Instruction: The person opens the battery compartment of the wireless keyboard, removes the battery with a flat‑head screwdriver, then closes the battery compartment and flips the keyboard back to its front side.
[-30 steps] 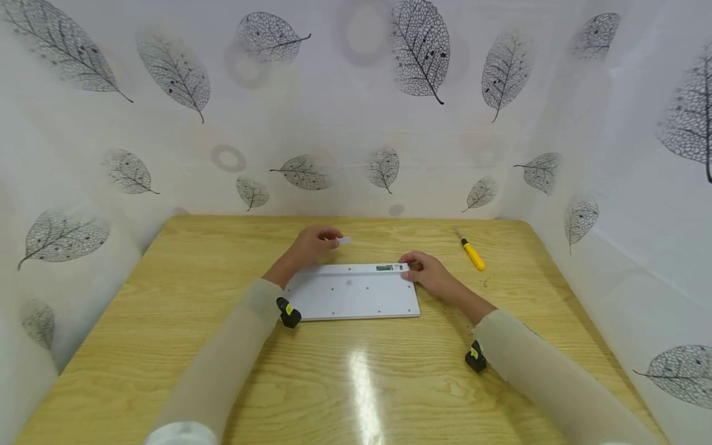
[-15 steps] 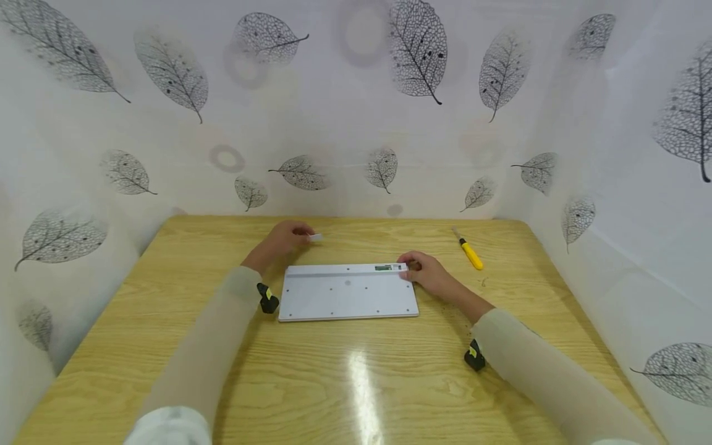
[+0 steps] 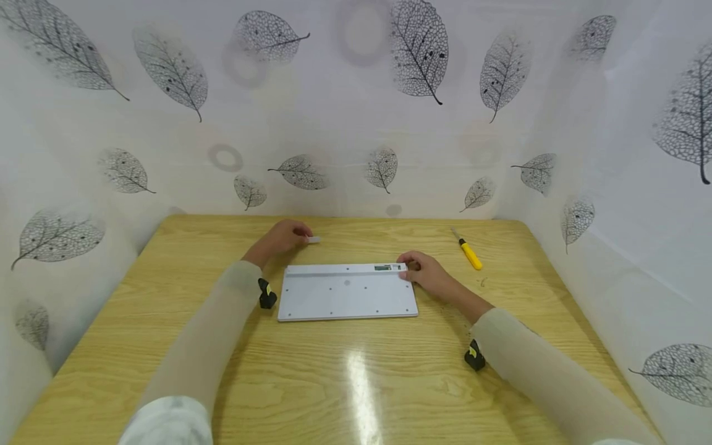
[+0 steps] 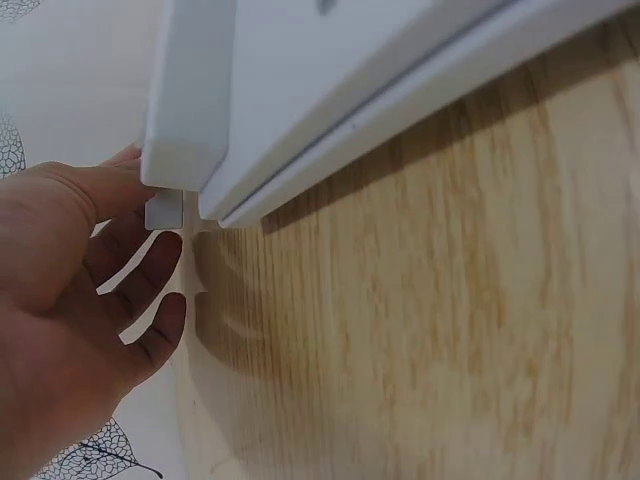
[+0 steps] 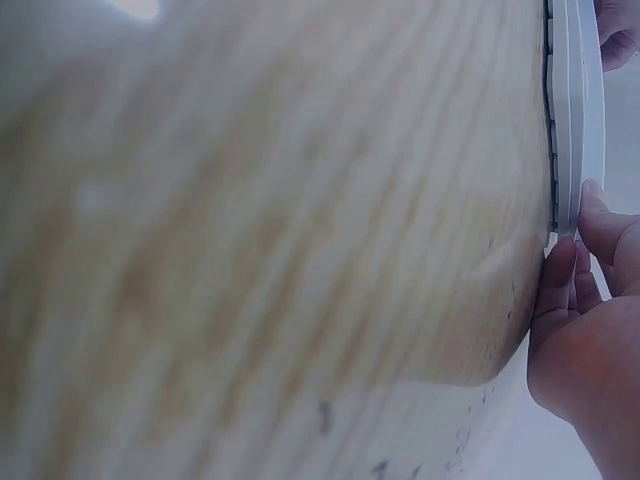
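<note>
A white keyboard [image 3: 347, 300] lies face down on the table, its underside dotted with small screws. Near its far right corner a slot [image 3: 383, 267] shows a bit of green circuit board. My right hand [image 3: 424, 273] grips that corner, thumb on the underside and fingers around the edge; the right wrist view shows the hand [image 5: 590, 310] pinching the keyboard's end. Beyond the far left corner, my left hand [image 3: 282, 238] pinches a small flat white cover [image 3: 314, 240] close over the table. In the left wrist view part of this cover [image 4: 164, 211] shows below the keyboard's corner.
A screwdriver [image 3: 471, 253] with a yellow handle lies at the back right of the wooden table [image 3: 423, 383]. Small dark crumbs [image 3: 483, 282] are scattered right of the keyboard. A leaf-patterned cloth [image 3: 339, 123] stands behind the table and along both sides.
My left hand has carried the small white cover left, away from above the keyboard's far edge, then lowered it slightly. My right hand stays on the keyboard's corner.
</note>
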`<act>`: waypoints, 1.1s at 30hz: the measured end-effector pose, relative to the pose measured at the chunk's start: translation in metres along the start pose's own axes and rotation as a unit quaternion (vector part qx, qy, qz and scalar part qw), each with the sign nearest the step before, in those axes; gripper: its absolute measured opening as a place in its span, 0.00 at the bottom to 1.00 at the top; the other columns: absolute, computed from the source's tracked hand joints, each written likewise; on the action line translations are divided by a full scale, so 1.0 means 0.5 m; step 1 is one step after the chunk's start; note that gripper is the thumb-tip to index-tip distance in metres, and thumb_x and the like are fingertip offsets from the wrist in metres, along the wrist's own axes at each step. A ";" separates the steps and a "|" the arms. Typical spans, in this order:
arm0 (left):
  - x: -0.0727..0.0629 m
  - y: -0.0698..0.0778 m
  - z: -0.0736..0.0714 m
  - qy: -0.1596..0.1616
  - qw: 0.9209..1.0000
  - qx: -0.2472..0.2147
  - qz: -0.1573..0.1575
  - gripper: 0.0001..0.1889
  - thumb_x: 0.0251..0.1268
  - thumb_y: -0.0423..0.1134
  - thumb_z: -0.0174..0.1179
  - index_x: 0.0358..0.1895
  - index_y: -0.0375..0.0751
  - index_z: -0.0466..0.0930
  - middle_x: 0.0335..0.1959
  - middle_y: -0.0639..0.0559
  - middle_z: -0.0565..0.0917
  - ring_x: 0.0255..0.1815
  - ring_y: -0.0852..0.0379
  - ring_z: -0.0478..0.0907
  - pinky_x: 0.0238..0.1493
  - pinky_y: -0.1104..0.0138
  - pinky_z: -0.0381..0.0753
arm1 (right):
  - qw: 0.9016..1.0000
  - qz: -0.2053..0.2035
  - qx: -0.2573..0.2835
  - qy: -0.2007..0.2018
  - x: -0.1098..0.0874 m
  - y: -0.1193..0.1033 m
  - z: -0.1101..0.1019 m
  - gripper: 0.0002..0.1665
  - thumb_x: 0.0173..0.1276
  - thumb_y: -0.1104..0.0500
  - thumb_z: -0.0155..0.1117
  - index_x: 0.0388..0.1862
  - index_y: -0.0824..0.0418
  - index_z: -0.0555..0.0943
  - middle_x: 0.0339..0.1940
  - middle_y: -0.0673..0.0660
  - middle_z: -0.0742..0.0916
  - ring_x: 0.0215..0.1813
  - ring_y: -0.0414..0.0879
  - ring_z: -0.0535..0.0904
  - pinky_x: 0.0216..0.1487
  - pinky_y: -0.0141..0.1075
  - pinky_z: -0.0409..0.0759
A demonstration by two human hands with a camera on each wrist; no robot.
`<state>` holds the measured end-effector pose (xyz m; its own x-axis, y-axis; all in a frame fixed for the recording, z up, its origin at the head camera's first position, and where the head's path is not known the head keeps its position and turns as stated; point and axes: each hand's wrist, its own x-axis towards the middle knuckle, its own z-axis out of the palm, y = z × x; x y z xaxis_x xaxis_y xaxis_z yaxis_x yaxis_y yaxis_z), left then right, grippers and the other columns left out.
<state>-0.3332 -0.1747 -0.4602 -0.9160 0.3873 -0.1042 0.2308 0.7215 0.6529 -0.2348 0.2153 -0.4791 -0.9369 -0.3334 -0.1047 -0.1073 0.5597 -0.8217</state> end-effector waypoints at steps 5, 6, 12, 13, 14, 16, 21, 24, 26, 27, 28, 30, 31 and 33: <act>0.005 -0.001 0.001 -0.005 1.000 0.014 -0.005 0.12 0.73 0.33 0.57 0.54 0.36 0.83 0.55 0.39 0.83 0.59 0.43 0.76 0.67 0.49 0.71 | 1.000 -0.007 -0.001 0.000 0.000 0.002 0.004 0.17 0.76 0.57 0.61 0.61 0.57 0.77 0.53 0.59 0.82 0.46 0.51 0.72 0.50 0.42 0.70; 0.005 -0.001 0.001 -0.005 1.000 0.013 -0.006 0.12 0.73 0.33 0.57 0.54 0.36 0.83 0.55 0.39 0.83 0.59 0.42 0.76 0.67 0.49 0.71 | 1.000 -0.007 -0.003 0.001 0.001 0.003 0.006 0.17 0.76 0.57 0.61 0.61 0.57 0.76 0.54 0.59 0.82 0.46 0.51 0.72 0.50 0.42 0.71; 0.008 -0.003 0.002 -0.004 1.000 0.009 -0.001 0.12 0.73 0.33 0.58 0.54 0.35 0.83 0.55 0.38 0.83 0.60 0.42 0.77 0.68 0.49 0.71 | 1.000 -0.002 -0.011 0.007 -0.001 0.004 0.008 0.17 0.76 0.57 0.61 0.61 0.57 0.77 0.55 0.58 0.82 0.47 0.51 0.72 0.51 0.42 0.71; 0.009 -0.004 0.002 -0.003 1.000 0.008 0.000 0.12 0.73 0.33 0.58 0.54 0.35 0.83 0.55 0.39 0.83 0.60 0.42 0.76 0.68 0.49 0.70 | 1.000 -0.002 -0.010 0.007 -0.001 0.004 0.007 0.17 0.76 0.57 0.61 0.61 0.57 0.77 0.54 0.58 0.82 0.47 0.51 0.72 0.50 0.43 0.71; 0.011 -0.005 0.002 -0.002 1.000 0.008 0.001 0.12 0.73 0.34 0.58 0.54 0.35 0.83 0.55 0.39 0.83 0.60 0.42 0.76 0.68 0.49 0.70 | 1.000 -0.002 -0.009 0.006 -0.001 0.004 0.007 0.17 0.76 0.57 0.61 0.61 0.57 0.77 0.54 0.58 0.82 0.47 0.51 0.72 0.50 0.43 0.71; 0.015 -0.007 0.003 0.002 1.000 0.007 0.002 0.12 0.73 0.34 0.58 0.54 0.36 0.83 0.56 0.39 0.83 0.61 0.41 0.76 0.69 0.48 0.69 | 1.000 -0.002 -0.009 0.007 -0.001 0.002 0.005 0.17 0.76 0.57 0.61 0.60 0.57 0.77 0.54 0.58 0.81 0.46 0.51 0.72 0.50 0.42 0.70; 0.025 -0.013 0.007 0.009 1.000 0.006 -0.003 0.12 0.73 0.36 0.58 0.54 0.38 0.83 0.57 0.40 0.83 0.63 0.41 0.75 0.70 0.48 0.68 | 1.000 0.001 -0.013 0.010 -0.002 -0.001 0.005 0.16 0.76 0.58 0.60 0.60 0.57 0.76 0.54 0.58 0.81 0.47 0.51 0.72 0.51 0.42 0.70; 0.030 -0.013 0.009 0.012 1.000 0.016 -0.007 0.12 0.73 0.38 0.58 0.54 0.39 0.84 0.57 0.41 0.83 0.63 0.41 0.75 0.71 0.45 0.65 | 1.000 0.003 -0.014 0.011 -0.002 -0.001 0.005 0.16 0.76 0.58 0.60 0.60 0.57 0.76 0.54 0.59 0.81 0.47 0.51 0.72 0.51 0.42 0.70; 0.032 -0.013 0.009 0.015 0.999 0.027 -0.015 0.12 0.74 0.40 0.58 0.54 0.41 0.84 0.58 0.42 0.83 0.64 0.40 0.74 0.73 0.42 0.60 | 1.000 0.005 -0.013 0.012 -0.002 0.000 0.005 0.16 0.76 0.58 0.60 0.60 0.57 0.76 0.54 0.59 0.81 0.47 0.51 0.73 0.51 0.42 0.71; 0.033 -0.012 0.008 0.017 0.999 0.034 -0.018 0.12 0.74 0.40 0.58 0.54 0.42 0.84 0.58 0.42 0.83 0.65 0.40 0.74 0.73 0.40 0.58 | 1.000 0.005 -0.014 0.011 -0.001 0.000 0.005 0.16 0.76 0.58 0.60 0.60 0.57 0.76 0.55 0.58 0.81 0.48 0.51 0.73 0.51 0.42 0.71; 0.033 -0.011 0.007 0.020 0.999 0.040 -0.023 0.12 0.74 0.41 0.58 0.54 0.43 0.84 0.58 0.43 0.84 0.65 0.40 0.73 0.73 0.38 0.55 | 1.000 0.005 -0.014 0.011 -0.002 0.000 0.005 0.16 0.76 0.58 0.60 0.60 0.57 0.76 0.55 0.58 0.81 0.48 0.51 0.73 0.51 0.42 0.71; 0.033 -0.009 0.005 0.024 0.998 0.052 -0.032 0.12 0.74 0.42 0.58 0.54 0.45 0.84 0.59 0.45 0.84 0.66 0.40 0.73 0.73 0.35 0.51 | 1.000 0.005 -0.015 0.012 -0.002 0.000 0.005 0.16 0.76 0.58 0.60 0.61 0.57 0.76 0.55 0.59 0.81 0.48 0.51 0.73 0.51 0.42 0.71; 0.032 -0.008 0.004 0.024 0.998 0.055 -0.035 0.13 0.75 0.42 0.58 0.55 0.45 0.84 0.59 0.45 0.84 0.66 0.41 0.73 0.73 0.35 0.50 | 1.000 0.005 -0.016 0.011 -0.002 -0.001 0.005 0.16 0.77 0.58 0.60 0.61 0.57 0.76 0.55 0.59 0.81 0.48 0.51 0.72 0.51 0.42 0.71; 0.032 -0.005 0.002 0.025 0.997 0.060 -0.038 0.13 0.75 0.42 0.57 0.55 0.45 0.84 0.58 0.45 0.84 0.66 0.41 0.73 0.73 0.34 0.50 | 1.000 0.006 -0.015 0.012 -0.003 -0.001 0.005 0.16 0.76 0.58 0.60 0.61 0.57 0.76 0.55 0.59 0.81 0.47 0.51 0.72 0.51 0.42 0.70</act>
<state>-0.3482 -0.1698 -0.4644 -0.9472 0.3014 -0.1099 0.1949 0.8128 0.5489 -0.2326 0.2134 -0.4799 -0.9455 -0.3097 -0.1005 -0.1068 0.5865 -0.8028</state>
